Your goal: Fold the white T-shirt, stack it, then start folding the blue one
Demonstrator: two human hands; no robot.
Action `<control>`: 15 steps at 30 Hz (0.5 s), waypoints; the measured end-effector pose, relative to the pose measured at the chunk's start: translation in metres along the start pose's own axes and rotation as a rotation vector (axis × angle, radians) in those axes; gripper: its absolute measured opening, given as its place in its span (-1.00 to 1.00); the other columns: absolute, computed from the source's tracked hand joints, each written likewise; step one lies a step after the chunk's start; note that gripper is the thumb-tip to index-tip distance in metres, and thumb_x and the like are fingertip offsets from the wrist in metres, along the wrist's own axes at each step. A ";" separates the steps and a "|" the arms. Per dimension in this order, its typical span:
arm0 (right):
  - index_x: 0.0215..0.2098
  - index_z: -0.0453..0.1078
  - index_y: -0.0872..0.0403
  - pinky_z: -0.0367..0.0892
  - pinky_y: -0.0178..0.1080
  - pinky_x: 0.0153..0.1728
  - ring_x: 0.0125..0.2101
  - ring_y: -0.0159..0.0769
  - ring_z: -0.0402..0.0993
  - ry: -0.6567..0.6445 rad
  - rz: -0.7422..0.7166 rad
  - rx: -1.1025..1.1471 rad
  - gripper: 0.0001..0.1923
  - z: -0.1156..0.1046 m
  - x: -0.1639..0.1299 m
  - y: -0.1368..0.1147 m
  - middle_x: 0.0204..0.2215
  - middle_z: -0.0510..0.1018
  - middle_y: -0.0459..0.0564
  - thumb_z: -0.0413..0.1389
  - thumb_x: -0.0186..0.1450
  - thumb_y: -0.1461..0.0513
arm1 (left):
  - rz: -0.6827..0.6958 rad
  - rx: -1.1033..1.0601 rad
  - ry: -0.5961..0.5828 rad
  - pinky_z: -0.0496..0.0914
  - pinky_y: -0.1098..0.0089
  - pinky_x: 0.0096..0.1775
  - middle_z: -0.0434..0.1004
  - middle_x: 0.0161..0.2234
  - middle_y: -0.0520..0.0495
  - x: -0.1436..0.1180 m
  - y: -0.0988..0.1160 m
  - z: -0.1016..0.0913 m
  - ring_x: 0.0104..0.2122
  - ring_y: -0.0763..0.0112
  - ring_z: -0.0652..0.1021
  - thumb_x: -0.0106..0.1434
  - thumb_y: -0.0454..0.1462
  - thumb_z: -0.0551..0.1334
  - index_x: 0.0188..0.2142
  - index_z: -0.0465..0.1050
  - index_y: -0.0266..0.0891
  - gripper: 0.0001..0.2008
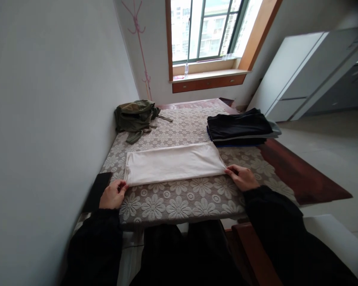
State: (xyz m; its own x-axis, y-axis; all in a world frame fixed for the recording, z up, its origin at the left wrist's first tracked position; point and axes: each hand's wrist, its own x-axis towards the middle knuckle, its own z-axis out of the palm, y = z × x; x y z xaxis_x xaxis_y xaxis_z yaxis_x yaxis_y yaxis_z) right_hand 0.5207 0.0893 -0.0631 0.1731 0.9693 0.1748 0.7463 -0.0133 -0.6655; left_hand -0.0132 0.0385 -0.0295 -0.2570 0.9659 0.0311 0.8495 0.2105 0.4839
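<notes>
- Dark trousers (179, 254) and black sleeves fill the 6 o'clock edge; no writing reads anywhere.
- Left hand (113, 194), curled, fingertips pinching the near-left corner of the white cloth (173, 163).
- Right hand (241, 176), curled, pinching the cloth's near-right corner.
- White cloth lies folded in a long band across the middle of the floral table cover (173, 202).
- Dark folded stack (240, 128) at 2 o'clock of the cloth, apart.
- Green bag (135, 115) at 11 o'clock, by the wall.
- Window (207, 29) at 12 o'clock.
</notes>
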 end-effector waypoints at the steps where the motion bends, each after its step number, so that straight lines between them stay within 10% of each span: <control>1: -0.40 0.57 -0.05 0.36 -0.13 -0.32 -0.39 -0.08 0.56 -0.013 0.001 -0.008 -0.69 -0.004 -0.003 -0.002 -0.49 0.65 -0.01 0.14 0.17 -0.06 | 0.005 -0.003 0.001 0.33 0.34 -0.33 0.65 -0.32 -0.07 -0.004 0.000 -0.003 -0.39 0.23 0.55 0.21 -0.07 0.23 -0.32 0.53 -0.07 -0.82; 15: -0.34 0.52 -0.08 0.39 -0.17 -0.36 -0.37 -0.10 0.60 -0.341 0.013 -0.100 -0.59 -0.058 -0.121 0.011 -0.42 0.67 -0.04 0.08 0.33 -0.17 | -0.005 -0.031 -0.275 0.45 0.20 -0.12 0.66 -0.25 -0.05 -0.111 -0.019 -0.039 -0.21 0.15 0.63 0.26 0.02 0.13 -0.24 0.53 -0.09 -0.68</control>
State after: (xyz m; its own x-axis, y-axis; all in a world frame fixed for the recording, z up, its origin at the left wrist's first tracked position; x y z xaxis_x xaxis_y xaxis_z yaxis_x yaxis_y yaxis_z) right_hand 0.5447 -0.0423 -0.0497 -0.0286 0.9949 -0.0966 0.8075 -0.0340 -0.5889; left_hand -0.0184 -0.0789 -0.0083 -0.1229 0.9704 -0.2081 0.8330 0.2148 0.5099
